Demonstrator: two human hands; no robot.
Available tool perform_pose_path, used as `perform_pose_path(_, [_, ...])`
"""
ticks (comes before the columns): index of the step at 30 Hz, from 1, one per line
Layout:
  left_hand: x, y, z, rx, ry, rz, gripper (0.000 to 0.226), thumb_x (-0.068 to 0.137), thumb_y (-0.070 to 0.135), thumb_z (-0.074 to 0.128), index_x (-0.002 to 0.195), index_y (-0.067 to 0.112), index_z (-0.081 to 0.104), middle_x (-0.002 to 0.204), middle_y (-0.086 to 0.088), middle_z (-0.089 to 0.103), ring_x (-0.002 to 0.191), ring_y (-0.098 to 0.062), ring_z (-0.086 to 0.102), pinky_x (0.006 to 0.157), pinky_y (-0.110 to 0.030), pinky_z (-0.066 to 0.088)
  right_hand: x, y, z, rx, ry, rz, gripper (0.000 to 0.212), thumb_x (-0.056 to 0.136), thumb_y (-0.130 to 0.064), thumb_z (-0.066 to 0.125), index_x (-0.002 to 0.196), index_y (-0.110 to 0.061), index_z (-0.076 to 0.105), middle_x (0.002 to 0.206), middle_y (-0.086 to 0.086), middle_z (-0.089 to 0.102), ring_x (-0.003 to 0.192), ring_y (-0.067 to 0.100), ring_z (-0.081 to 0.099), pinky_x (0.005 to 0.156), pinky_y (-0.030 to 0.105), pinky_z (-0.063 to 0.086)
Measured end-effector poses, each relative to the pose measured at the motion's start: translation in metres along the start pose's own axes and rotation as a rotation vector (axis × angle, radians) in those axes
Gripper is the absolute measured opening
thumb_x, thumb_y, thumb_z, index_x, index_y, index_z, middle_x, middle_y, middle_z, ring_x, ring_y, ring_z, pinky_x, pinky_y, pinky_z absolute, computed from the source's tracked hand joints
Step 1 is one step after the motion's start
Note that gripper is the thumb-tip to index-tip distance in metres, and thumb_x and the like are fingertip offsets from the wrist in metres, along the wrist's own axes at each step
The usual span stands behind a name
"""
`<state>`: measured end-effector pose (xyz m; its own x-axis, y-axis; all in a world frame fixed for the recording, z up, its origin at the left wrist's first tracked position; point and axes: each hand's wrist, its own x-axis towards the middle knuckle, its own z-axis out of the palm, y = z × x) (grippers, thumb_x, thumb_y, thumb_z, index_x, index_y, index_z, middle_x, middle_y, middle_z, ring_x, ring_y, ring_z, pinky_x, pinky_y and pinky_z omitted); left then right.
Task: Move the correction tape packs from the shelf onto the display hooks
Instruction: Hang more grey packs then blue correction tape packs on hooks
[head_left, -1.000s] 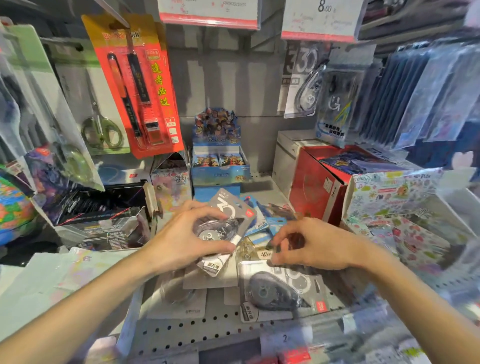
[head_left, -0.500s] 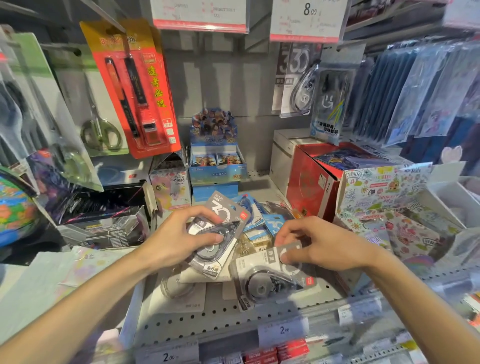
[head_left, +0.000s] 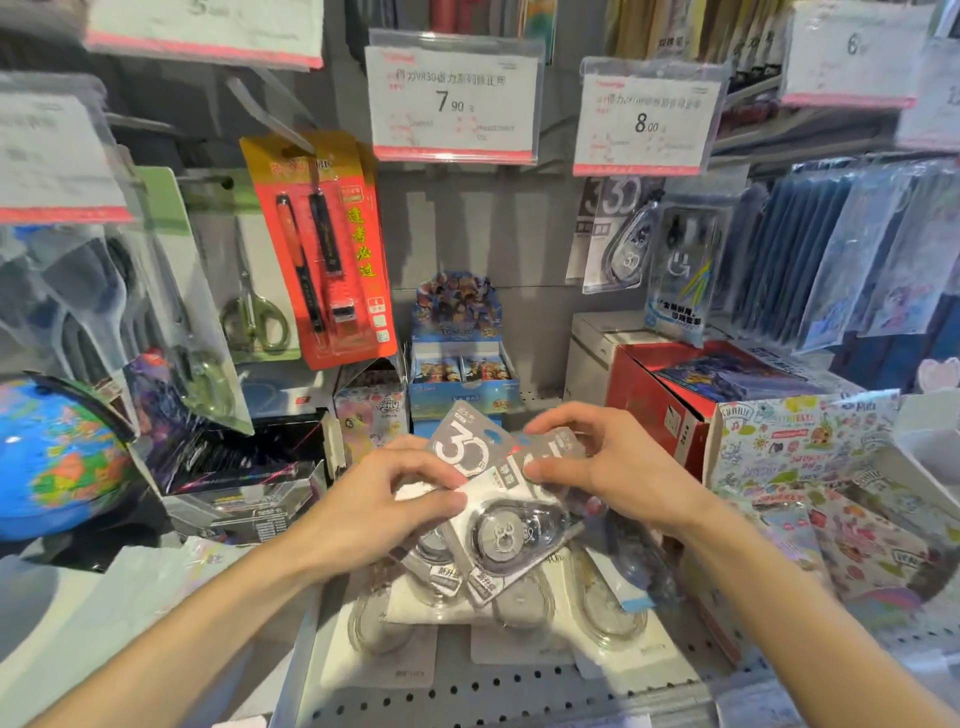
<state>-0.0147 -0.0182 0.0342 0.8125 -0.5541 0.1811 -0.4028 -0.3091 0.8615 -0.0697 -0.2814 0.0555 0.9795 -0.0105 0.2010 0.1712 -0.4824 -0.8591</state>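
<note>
- Two hands meet above the perforated shelf (head_left: 467, 691), both gripping correction tape packs.
- Your left hand (head_left: 374, 512) curls round the front pack (head_left: 506, 535) — thumb on its face, fingers at the upper-left edge.
- A second pack (head_left: 462, 441), marked "30", sits just behind the front one.
- Your right hand (head_left: 610, 467) pinches the grey card top of the held packs between thumb and forefinger.
- Several loose packs (head_left: 608, 613) lie flat on the shelf beneath your hands.
- Hanging packs (head_left: 623, 239) occupy a hook at upper right, under the 8.00 price tag (head_left: 647, 122).
</note>
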Motion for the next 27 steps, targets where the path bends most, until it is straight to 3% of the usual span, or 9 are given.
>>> perform_pose_path(2, [0.001,-0.004,-0.003,0.001,0.056,0.002,0.015,0.084,0.018,0.083,0.083,0.032,0.081,0.096,0.024,0.064,0.099,-0.001,0.068,0.097,-0.018,0.043,0.007,-0.003,0.005,-0.074,0.054,-0.035,0.039,0.078,-0.030,0.090,0.112,-0.033,0.072,0.113,-0.011,0.075,0.083,-0.006,0.069,0.065,0.007,0.049])
perform_pose_path(5, [0.002,-0.009,-0.009,0.010,0.162,0.000,0.009,0.085,0.022,0.082,0.086,0.030,0.079,0.099,0.021,0.066,0.093,0.007,0.066,0.087,-0.011,0.042,0.015,-0.005,0.015,-0.111,0.123,-0.048,0.049,0.079,-0.039,0.088,0.123,-0.034,0.066,0.120,-0.015,0.068,0.110,-0.003,0.062,0.086,0.008,0.044])
perform_pose_path(8, [0.002,-0.015,-0.012,0.018,0.223,-0.024,0.007,0.086,0.023,0.082,0.088,0.028,0.078,0.105,0.011,0.067,0.092,0.007,0.064,0.086,-0.016,0.042,0.020,-0.002,0.024,-0.068,0.191,0.002,0.070,0.079,-0.043,0.087,0.139,-0.029,0.053,0.126,-0.012,0.061,0.116,0.003,0.060,0.083,0.007,0.045])
perform_pose_path(11, [0.003,-0.018,-0.013,0.007,0.321,-0.059,0.010,0.087,0.022,0.081,0.088,0.031,0.076,0.112,0.007,0.068,0.103,0.000,0.063,0.093,-0.020,0.041,0.016,0.002,0.028,-0.021,0.256,0.156,0.090,0.081,-0.061,0.077,0.154,-0.027,0.037,0.138,-0.009,0.056,0.119,0.009,0.059,0.091,0.023,0.046])
perform_pose_path(13, [0.004,-0.020,-0.014,-0.007,0.378,-0.051,0.012,0.087,0.022,0.081,0.088,0.033,0.075,0.111,0.006,0.070,0.101,0.004,0.064,0.089,-0.013,0.041,0.010,0.005,0.035,0.057,0.243,0.241,0.091,0.080,-0.066,0.074,0.153,-0.025,0.037,0.127,-0.011,0.064,0.109,0.010,0.067,0.089,0.029,0.053])
perform_pose_path(17, [0.003,-0.023,-0.012,-0.025,0.416,-0.058,0.008,0.088,0.027,0.079,0.090,0.033,0.075,0.110,0.012,0.069,0.097,0.016,0.060,0.084,-0.007,0.039,0.009,0.009,0.059,0.471,0.129,0.337,0.076,0.075,-0.037,0.089,0.134,-0.007,0.053,0.089,0.007,0.082,0.085,0.021,0.080,0.089,0.041,0.064])
perform_pose_path(21, [0.001,-0.022,-0.012,-0.089,0.416,-0.063,0.007,0.087,0.030,0.079,0.093,0.032,0.077,0.115,0.015,0.069,0.104,0.011,0.061,0.089,-0.010,0.041,0.015,0.004,0.074,0.613,0.111,0.358,0.059,0.081,-0.019,0.088,0.129,-0.004,0.056,0.102,0.011,0.082,0.096,0.027,0.079,0.088,0.042,0.064])
perform_pose_path(23, [-0.001,-0.022,-0.015,-0.150,0.412,-0.068,0.009,0.087,0.030,0.080,0.095,0.031,0.079,0.112,0.019,0.070,0.105,0.011,0.062,0.094,-0.019,0.043,0.016,-0.001,0.071,0.713,0.115,0.346,0.052,0.084,-0.010,0.084,0.127,-0.004,0.054,0.104,0.015,0.082,0.094,0.029,0.080,0.075,0.039,0.066])
perform_pose_path(27, [-0.005,-0.021,-0.016,-0.235,0.432,-0.056,0.010,0.088,0.023,0.079,0.094,0.031,0.080,0.105,0.026,0.072,0.099,0.018,0.062,0.085,-0.008,0.042,0.010,-0.009,0.061,0.800,0.124,0.334,0.047,0.087,0.002,0.076,0.128,-0.005,0.053,0.106,0.021,0.080,0.084,0.029,0.080,0.066,0.039,0.065])
